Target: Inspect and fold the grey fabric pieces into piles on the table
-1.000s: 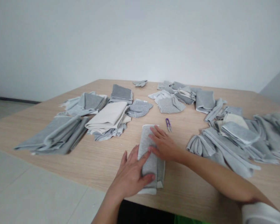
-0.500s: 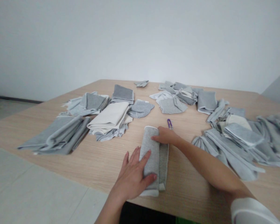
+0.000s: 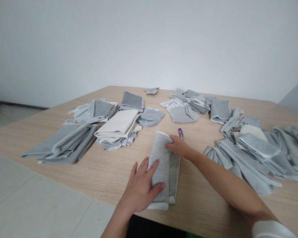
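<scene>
A folded grey cloth (image 3: 162, 165) with a white edge lies lengthwise on the wooden table (image 3: 106, 165) in front of me. My left hand (image 3: 141, 188) lies flat with spread fingers on the cloth's near end, thumb on top. My right hand (image 3: 179, 146) is closed on the cloth's far right corner, pinching the top layer, which lifts slightly off the table. Just beyond my right hand lie small purple thread snips (image 3: 180, 133).
Stacks of grey and cream fabric pieces (image 3: 118, 127) fill the left, with long grey strips (image 3: 64, 142) further left. More grey pieces (image 3: 188, 107) lie at the back and a loose heap (image 3: 253, 148) on the right. The table's near edge borders a tiled floor.
My right hand went from lying flat on the cloth's middle to gripping its far right corner, which has lifted a little. My left hand has stayed on the near end.
</scene>
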The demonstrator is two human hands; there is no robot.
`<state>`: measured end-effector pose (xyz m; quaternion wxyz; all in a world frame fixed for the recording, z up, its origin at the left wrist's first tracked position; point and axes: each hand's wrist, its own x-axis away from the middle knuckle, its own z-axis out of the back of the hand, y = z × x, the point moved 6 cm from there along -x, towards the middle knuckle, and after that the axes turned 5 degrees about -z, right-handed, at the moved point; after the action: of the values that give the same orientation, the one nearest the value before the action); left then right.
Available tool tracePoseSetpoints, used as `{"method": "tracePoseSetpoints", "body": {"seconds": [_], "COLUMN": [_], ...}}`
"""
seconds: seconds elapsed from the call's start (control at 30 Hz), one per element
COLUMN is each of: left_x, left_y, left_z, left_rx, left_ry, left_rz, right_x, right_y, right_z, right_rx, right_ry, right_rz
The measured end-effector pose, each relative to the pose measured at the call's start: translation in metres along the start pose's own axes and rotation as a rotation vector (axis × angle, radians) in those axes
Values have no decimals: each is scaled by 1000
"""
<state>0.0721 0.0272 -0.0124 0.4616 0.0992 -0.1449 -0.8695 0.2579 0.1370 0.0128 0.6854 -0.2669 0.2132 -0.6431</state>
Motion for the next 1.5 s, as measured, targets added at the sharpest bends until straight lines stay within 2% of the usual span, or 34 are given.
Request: {"method": "tracePoseSetpoints", "body": {"seconds": [0.07, 0.13, 0.23, 0.33, 0.4, 0.47, 0.53, 0.6, 0.7, 0.93, 1.2, 1.33, 1.5], "left_x": [2, 4, 9, 12, 13, 13, 13, 14, 16, 15, 14, 10, 9], "left_y": [0, -2, -13, -19, -18, -13, -8, -6, -9, -16, -11, -5, -6], "left_z": [1, 2, -1, -10, -7, 1, 7, 8, 7, 11, 16, 9, 0], "left_rx": [39, 149, 499, 848, 933, 944, 982, 1048, 1084, 885, 748, 883, 1108], "left_ry": [18, 89, 234, 275, 310, 325, 287, 245, 244, 344, 317, 221, 215], "left_rz": [-17, -17, 74, 158, 152, 113, 92, 112, 162, 253, 167, 142, 206], "right_x": [4, 6, 8, 9, 11, 13, 14, 15, 13, 4, 6, 7, 6], "right_y": [1, 2, 2, -3, -9, -15, -19, -20, -16, -2, 4, 4, 5], "right_z": [-1, -1, 1, 5, 8, 10, 11, 11, 7, -8, -10, -12, -13], "right_rx": [-95, -191, -339, -478, -552, -610, -653, -682, -696, -682, -706, -721, -723], "right_ry": [55, 108, 169, 205, 226, 245, 259, 272, 288, 293, 266, 245, 234], "right_rz": [-9, -15, -9, 14, 31, 48, 59, 56, 22, -57, -32, -26, -16]}}
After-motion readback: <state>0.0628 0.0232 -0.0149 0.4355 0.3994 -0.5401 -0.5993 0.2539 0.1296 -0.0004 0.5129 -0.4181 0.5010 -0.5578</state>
